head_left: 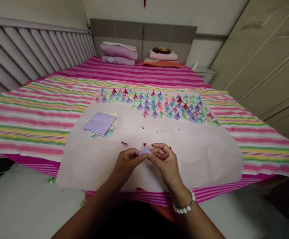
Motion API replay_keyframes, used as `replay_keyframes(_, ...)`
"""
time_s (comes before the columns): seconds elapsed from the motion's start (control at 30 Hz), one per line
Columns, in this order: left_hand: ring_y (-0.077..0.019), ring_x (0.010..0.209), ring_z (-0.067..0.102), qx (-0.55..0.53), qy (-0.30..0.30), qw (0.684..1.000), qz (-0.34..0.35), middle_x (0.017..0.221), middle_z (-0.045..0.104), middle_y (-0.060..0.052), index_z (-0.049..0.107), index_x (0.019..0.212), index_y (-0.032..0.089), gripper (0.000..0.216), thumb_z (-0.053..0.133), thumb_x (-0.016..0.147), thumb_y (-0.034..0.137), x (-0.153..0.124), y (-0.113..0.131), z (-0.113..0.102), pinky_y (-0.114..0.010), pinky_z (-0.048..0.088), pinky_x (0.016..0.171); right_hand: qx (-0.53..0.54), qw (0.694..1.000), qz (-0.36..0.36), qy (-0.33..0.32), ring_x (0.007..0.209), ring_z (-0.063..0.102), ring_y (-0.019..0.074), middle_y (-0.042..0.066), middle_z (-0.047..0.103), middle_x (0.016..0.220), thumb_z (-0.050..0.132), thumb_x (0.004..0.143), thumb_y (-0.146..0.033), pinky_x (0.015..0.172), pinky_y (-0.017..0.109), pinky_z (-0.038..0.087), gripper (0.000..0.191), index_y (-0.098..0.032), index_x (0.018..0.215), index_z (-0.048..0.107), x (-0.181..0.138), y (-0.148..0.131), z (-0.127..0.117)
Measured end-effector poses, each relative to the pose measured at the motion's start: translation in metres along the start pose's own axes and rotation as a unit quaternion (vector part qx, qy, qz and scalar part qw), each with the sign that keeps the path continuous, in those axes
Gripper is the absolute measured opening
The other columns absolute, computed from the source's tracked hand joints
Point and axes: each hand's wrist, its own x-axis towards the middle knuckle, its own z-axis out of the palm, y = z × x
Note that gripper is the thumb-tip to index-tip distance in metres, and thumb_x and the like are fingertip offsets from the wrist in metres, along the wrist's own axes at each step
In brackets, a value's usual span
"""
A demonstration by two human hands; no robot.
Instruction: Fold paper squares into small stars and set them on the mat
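Observation:
A small piece of lavender origami paper (145, 151), folded into a triangle, is held over the near middle of a pale paper sheet (84, 162). My left hand (128, 161) pinches its left side between thumb and fingers. At its right corner, my right hand (165, 161) grips it between thumb and index finger, the other fingers curled above. A white bead bracelet (185, 208) circles my right wrist. To the left of my hands lies a stack of square paper (101, 123), a lavender sheet on top.
Rows of small folded paper pieces (159, 104) in many colours stand along the sheet's far side. Dark red scraps (124, 144) lie near my hands. The sheet rests on a striped bed (30, 109); folded bedding (119, 54) sits by the headboard (126, 30), and a white rail (39, 49) runs along the left.

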Motion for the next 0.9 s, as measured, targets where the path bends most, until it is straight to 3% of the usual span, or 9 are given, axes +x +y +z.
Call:
replay_keyframes(0.2, -0.0133, 0.062, 0.053, 0.053, 0.012, 0.998, 0.043, 0.059, 0.06, 0.002, 0.067, 0.061, 0.017, 0.022, 0.07, 0.071, 0.036, -0.0009, 0.0002, -0.003, -0.025, 0.041, 0.062, -0.002, 1.0, -0.007, -0.008, 0.062, 0.06, 0.0131, -0.002, 0.066, 0.07, 0.081, 0.064, -0.023, 0.062, 0.026, 0.049, 0.038, -0.021, 0.099, 0.065, 0.0009, 0.0011, -0.0028)
replay_keyframes(0.47, -0.0147, 0.068, 0.057, 0.037, 0.007, 0.998, 0.047, 0.064, 0.065, 0.0, 0.068, 0.064, 0.017, 0.02, 0.065, 0.076, 0.033, -0.0014, 0.0019, -0.0044, -0.026, 0.045, 0.068, 0.027, 0.999, -0.01, -0.022, 0.068, 0.063, 0.0143, -0.002, 0.068, 0.074, 0.076, 0.07, -0.022, 0.069, 0.029, 0.049, 0.042, -0.022, 0.11, 0.063, -0.0003, 0.0023, -0.0054)
replay_keyframes(0.67, -0.0154, 0.072, 0.061, 0.031, 0.016, 0.998, 0.061, 0.073, 0.067, -0.001, 0.066, 0.076, 0.017, 0.015, 0.068, 0.075, 0.032, -0.0027, -0.0012, 0.0001, -0.027, 0.048, 0.07, 0.003, 1.0, -0.003, -0.022, 0.071, 0.064, 0.0159, 0.0, 0.069, 0.078, 0.081, 0.064, -0.024, 0.069, 0.03, 0.05, 0.048, -0.022, 0.109, 0.062, -0.0005, 0.0018, -0.0015)
replay_keyframes(0.77, -0.0149, 0.073, 0.062, 0.036, 0.03, 0.993, 0.106, 0.077, 0.066, 0.0, 0.063, 0.082, 0.019, 0.014, 0.071, 0.073, 0.026, -0.0028, -0.004, -0.0002, -0.026, 0.049, 0.069, -0.011, 1.0, 0.001, -0.014, 0.069, 0.064, 0.0163, -0.001, 0.069, 0.073, 0.082, 0.064, -0.026, 0.068, 0.03, 0.05, 0.049, -0.021, 0.109, 0.061, 0.0, 0.0005, -0.0015)
replay_keyframes(0.9, -0.0166, 0.084, 0.064, 0.167, -0.017, 0.961, 0.218, 0.087, 0.07, -0.004, 0.07, 0.087, 0.021, 0.009, 0.065, 0.079, 0.02, -0.003, -0.0017, -0.0045, -0.028, 0.049, 0.079, -0.021, 1.0, 0.009, -0.014, 0.063, 0.063, 0.0155, -0.003, 0.068, 0.068, 0.082, 0.063, -0.025, 0.063, 0.028, 0.049, 0.052, -0.021, 0.11, 0.06, 0.0004, -0.0022, -0.0032)
